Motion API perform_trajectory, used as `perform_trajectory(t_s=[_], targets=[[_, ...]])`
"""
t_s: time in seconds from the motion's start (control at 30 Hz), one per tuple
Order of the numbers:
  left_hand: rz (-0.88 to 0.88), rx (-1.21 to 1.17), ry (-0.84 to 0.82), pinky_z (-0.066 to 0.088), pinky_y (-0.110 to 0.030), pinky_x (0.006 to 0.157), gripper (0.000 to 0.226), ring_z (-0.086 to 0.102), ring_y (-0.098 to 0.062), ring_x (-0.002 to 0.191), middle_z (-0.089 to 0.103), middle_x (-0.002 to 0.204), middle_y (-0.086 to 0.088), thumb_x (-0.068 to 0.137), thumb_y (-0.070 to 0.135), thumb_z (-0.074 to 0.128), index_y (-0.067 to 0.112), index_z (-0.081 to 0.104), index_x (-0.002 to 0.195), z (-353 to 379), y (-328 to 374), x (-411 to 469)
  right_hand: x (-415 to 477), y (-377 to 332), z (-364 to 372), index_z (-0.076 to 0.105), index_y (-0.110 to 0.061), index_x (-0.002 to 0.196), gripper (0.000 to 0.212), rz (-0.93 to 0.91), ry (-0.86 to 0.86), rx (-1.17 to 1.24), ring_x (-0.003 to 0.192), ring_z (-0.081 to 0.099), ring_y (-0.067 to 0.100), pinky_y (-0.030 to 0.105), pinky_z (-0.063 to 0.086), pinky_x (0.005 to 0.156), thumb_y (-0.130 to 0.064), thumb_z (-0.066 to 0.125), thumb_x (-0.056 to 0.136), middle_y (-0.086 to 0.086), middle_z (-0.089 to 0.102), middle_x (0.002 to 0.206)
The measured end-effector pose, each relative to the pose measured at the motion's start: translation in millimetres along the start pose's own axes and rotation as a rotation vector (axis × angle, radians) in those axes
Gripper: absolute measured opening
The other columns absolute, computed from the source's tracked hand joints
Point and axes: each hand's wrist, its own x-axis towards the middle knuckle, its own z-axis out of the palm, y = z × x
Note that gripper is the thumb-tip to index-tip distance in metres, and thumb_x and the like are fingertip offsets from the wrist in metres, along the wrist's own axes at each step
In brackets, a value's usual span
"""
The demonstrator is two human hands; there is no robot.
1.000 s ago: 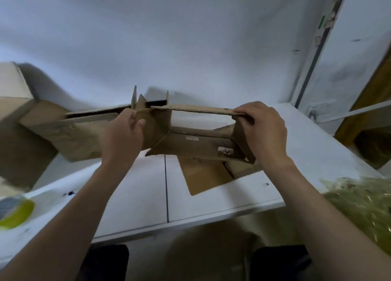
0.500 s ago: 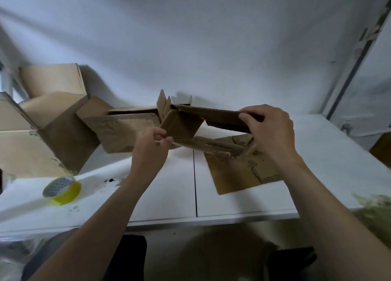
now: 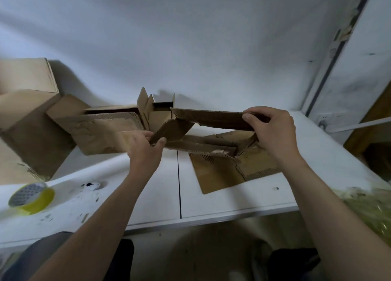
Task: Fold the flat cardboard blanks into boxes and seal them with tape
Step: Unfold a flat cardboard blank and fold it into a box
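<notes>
I am holding the cardboard blank [image 3: 211,120] up in the air, over the white table [image 3: 211,204]. It is half opened, like a long tube that is a bit squashed. Its long side runs left to right, from one hand to the other.

My left hand [image 3: 146,151] is at the left end. Its thumb and fingers pinch the small end flap [image 3: 171,130] there. The flap sticks out and slants down toward me. My right hand [image 3: 275,132] is at the right end. Its fingers curl over the long top wall and the thumb presses on the front, so it grips that wall.

So the flap is right at my left hand and far from my right one. I think the left hand should fold the flap in toward the middle, to the right. That push goes along the long side, so the right hand has to hold firm or the tube may squash flat.

The tape roll [image 3: 31,198] lies on the table far off to my left, well apart from the blank. My left hand is the nearer one to it. A flat piece of cardboard [image 3: 222,175] lies on the table just under the blank
</notes>
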Motion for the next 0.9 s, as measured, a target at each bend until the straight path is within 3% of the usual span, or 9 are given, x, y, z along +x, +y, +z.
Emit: perform_trajectory(t_s=[0.07, 0.13, 0.23, 0.37, 0.53, 0.7, 0.77, 0.83, 0.9], targets=[[-0.043, -0.095, -0.052, 0.058, -0.040, 0.082, 0.035, 0.063, -0.021, 0.097, 0.062, 0.112, -0.006, 0.087, 0.031, 0.073, 0.020, 0.054, 0.114, 4, 1, -2, 0, 2, -1, 0.077, -0.040, 0.093, 0.009, -0.002, 0.007, -0.019, 0.095, 0.063, -0.002, 0.019, 0.047, 0.079, -0.036, 0.070, 0.092, -0.026, 0.072, 0.091], [-0.056, -0.142, -0.058, 0.059, -0.037, 0.078, 0.042, 0.063, -0.022, 0.096, 0.060, 0.113, -0.007, 0.084, 0.009, 0.077, 0.019, 0.051, 0.116, 7, 1, -4, -1, 3, 0, 0.077, -0.041, 0.093, 0.009, 0.000, 0.007, -0.034, 0.095, 0.064, -0.001, 0.017, 0.046, 0.076, -0.037, 0.070, 0.092, -0.026, 0.072, 0.092], [-0.021, -0.149, -0.058, 0.048, -0.017, 0.067, 0.047, 0.059, -0.008, 0.090, 0.059, 0.116, -0.004, 0.081, -0.003, 0.074, 0.015, 0.057, 0.120, 14, 0, -6, -2, 2, 4, 0.078, -0.041, 0.094, 0.009, 0.004, 0.012, -0.041, 0.095, 0.064, 0.000, 0.018, 0.047, 0.076, -0.038, 0.070, 0.092, -0.026, 0.073, 0.092], [0.042, -0.134, -0.123, 0.043, -0.012, 0.065, 0.052, 0.056, -0.015, 0.101, 0.056, 0.123, -0.002, 0.084, -0.003, 0.073, 0.012, 0.061, 0.132, 20, 0, -9, -2, 2, 7, 0.077, -0.038, 0.099, 0.010, -0.032, 0.045, -0.085, 0.098, 0.062, 0.002, 0.013, 0.042, 0.075, -0.040, 0.069, 0.093, -0.023, 0.071, 0.099], [0.065, -0.132, -0.191, 0.042, -0.012, 0.069, 0.046, 0.052, -0.019, 0.112, 0.055, 0.135, -0.002, 0.090, 0.005, 0.070, 0.021, 0.064, 0.133, 21, -5, -14, 0, 1, 7, 0.075, -0.035, 0.102, 0.019, -0.003, 0.090, -0.163, 0.098, 0.049, 0.003, 0.008, 0.031, 0.069, -0.048, 0.073, 0.088, -0.006, 0.051, 0.111], [0.035, -0.192, -0.231, 0.047, -0.016, 0.077, 0.050, 0.058, -0.018, 0.107, 0.056, 0.136, -0.001, 0.092, 0.007, 0.068, 0.024, 0.060, 0.139, 19, -4, -18, 1, -2, 7, 0.074, -0.032, 0.100, 0.021, 0.026, 0.077, -0.173, 0.095, 0.049, 0.006, 0.010, 0.028, 0.067, -0.050, 0.073, 0.087, -0.004, 0.053, 0.108], [0.035, -0.226, -0.237, 0.048, -0.018, 0.082, 0.053, 0.059, -0.019, 0.113, 0.057, 0.136, 0.000, 0.091, 0.005, 0.069, 0.024, 0.059, 0.140, 19, -3, -19, 1, -2, 6, 0.074, -0.032, 0.101, 0.020, 0.019, 0.085, -0.172, 0.088, 0.055, 0.006, 0.010, 0.032, 0.063, -0.048, 0.072, 0.089, -0.006, 0.059, 0.105], [0.036, -0.257, -0.239, 0.048, -0.016, 0.082, 0.054, 0.061, -0.018, 0.114, 0.059, 0.135, 0.001, 0.089, 0.004, 0.071, 0.024, 0.059, 0.139, 18, -3, -21, 1, -2, 7, 0.072, -0.033, 0.102, 0.017, 0.032, 0.077, -0.090, 0.068, 0.066, 0.005, 0.009, 0.042, 0.057, -0.045, 0.072, 0.090, -0.010, 0.063, 0.104], [0.037, -0.283, -0.240, 0.047, -0.012, 0.079, 0.057, 0.064, -0.014, 0.109, 0.061, 0.132, 0.002, 0.088, 0.001, 0.072, 0.024, 0.060, 0.138, 18, -1, -23, 2, 0, 10, 0.071, -0.033, 0.101, 0.012, 0.052, 0.063, 0.003, 0.056, 0.069, 0.008, 0.014, 0.052, 0.061, -0.041, 0.071, 0.092, -0.014, 0.066, 0.103]])
